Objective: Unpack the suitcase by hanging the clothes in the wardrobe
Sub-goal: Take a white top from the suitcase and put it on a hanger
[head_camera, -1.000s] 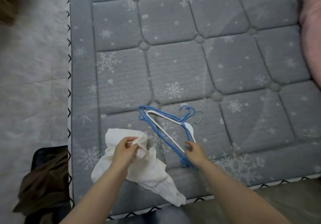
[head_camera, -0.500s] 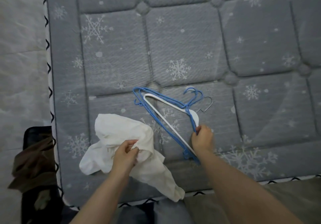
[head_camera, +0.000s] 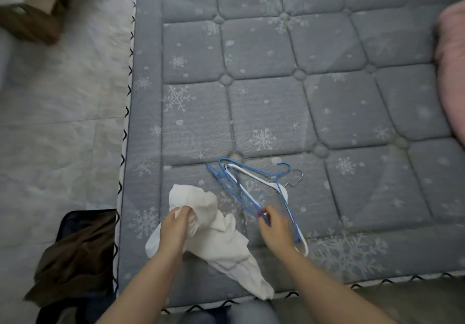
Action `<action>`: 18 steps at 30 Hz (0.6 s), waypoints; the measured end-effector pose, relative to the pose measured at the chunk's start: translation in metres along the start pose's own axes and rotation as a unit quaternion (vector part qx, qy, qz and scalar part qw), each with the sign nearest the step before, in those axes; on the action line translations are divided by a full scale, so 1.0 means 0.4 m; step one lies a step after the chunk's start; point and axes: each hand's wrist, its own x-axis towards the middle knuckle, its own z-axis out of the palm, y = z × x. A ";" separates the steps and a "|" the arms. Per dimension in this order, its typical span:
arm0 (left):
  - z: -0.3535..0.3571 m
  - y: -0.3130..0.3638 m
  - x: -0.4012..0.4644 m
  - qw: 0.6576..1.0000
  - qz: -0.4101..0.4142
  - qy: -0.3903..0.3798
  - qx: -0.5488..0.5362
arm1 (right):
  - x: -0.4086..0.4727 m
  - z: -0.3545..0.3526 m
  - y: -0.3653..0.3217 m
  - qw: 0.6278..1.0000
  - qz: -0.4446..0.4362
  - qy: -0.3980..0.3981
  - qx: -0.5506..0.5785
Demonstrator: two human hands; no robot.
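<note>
A crumpled white garment (head_camera: 216,233) lies near the front edge of the grey snowflake mattress (head_camera: 276,84). My left hand (head_camera: 175,225) grips a fold of it. To the right lies a small pile of hangers: blue hangers (head_camera: 234,185) and a white hanger (head_camera: 279,189) with a metal hook. My right hand (head_camera: 274,228) pinches the lower bar of one blue hanger, which is blurred and drawn a little apart from the pile. A dark suitcase (head_camera: 75,225) stands open on the floor at the lower left, with brown clothing (head_camera: 73,260) in it.
A pink cloth (head_camera: 450,72) lies at the mattress's right edge. A brown wooden piece of furniture (head_camera: 32,19) stands on the pale tiled floor (head_camera: 57,122) at the upper left. The wardrobe is out of view.
My right hand has shifted from the hangers' neck to a blue hanger's bar and pulls it sideways out of the pile. My left hand keeps its hold on the white garment.
</note>
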 end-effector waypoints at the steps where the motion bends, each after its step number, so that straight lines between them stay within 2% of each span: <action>1: -0.026 0.011 -0.019 1.000 -0.008 -0.008 -0.029 | -0.027 0.006 -0.022 1.000 -0.014 0.005 0.023; 8: -0.163 0.046 -0.103 0.996 0.010 -0.027 -0.088 | -0.160 0.017 -0.102 0.995 -0.058 0.029 0.080; 11: -0.211 0.063 -0.096 0.996 0.040 -0.037 -0.066 | -0.198 0.010 -0.117 0.991 -0.064 0.043 0.110; 18: -0.310 0.173 -0.018 0.992 0.124 0.000 -0.001 | -0.252 -0.041 -0.218 0.982 -0.099 -0.010 0.163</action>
